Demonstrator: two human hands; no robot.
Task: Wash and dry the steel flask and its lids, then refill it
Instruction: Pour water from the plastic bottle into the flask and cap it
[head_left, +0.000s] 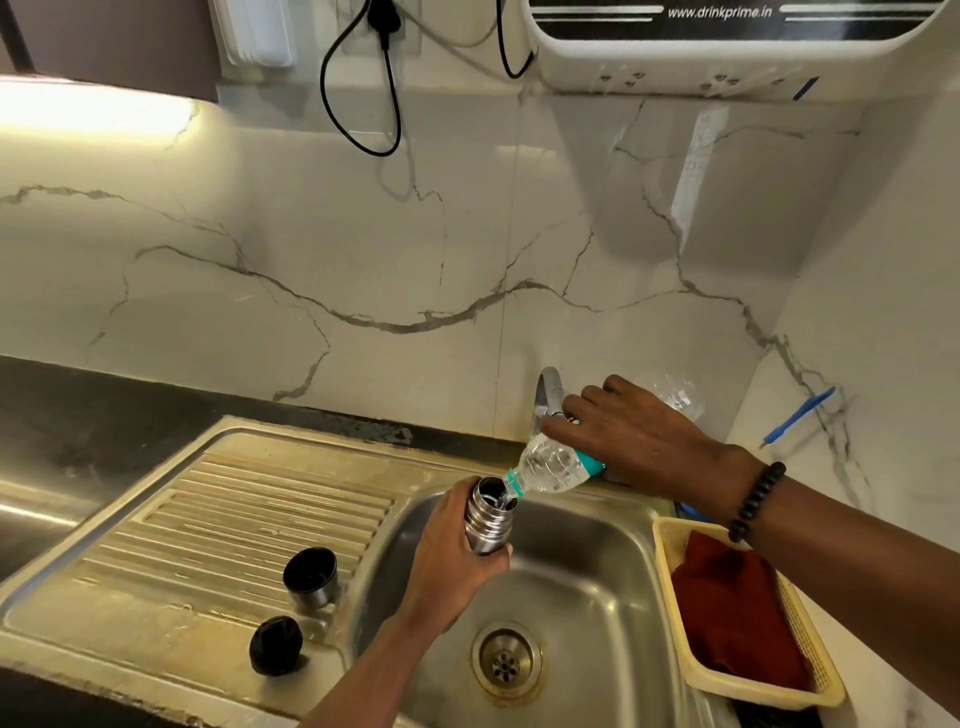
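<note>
A marble wall (363, 249) fills the upper view, with a white purifier (727, 47) mounted at top right and a black cord (363, 104) looping down from a socket. Below it a steel sink (613, 613) sits in a dark counter (78, 415), its ribbed drainboard (234, 519) to the left and a drain (506, 660) in the basin floor. A yellow basket (670, 582) stands at the sink's right edge and holds a red cloth (737, 608). A tap (548, 395) rises from the back rim.

The left hand (457, 561) grips the flask (485, 519) around its body and holds it over the basin, open mouth up and tilted toward the right. The right hand (639, 436), a bead bracelet (756, 501) on its wrist, holds a clear plastic bottle (550, 467) tipped down to the left, its neck at the flask's mouth, with water running in.

On the drainboard, a steel cup lid (310, 577) stands open side up. Nearer the front edge and just beside it lies a black stopper (275, 646). A blue pen (797, 415) leans against the right wall.
</note>
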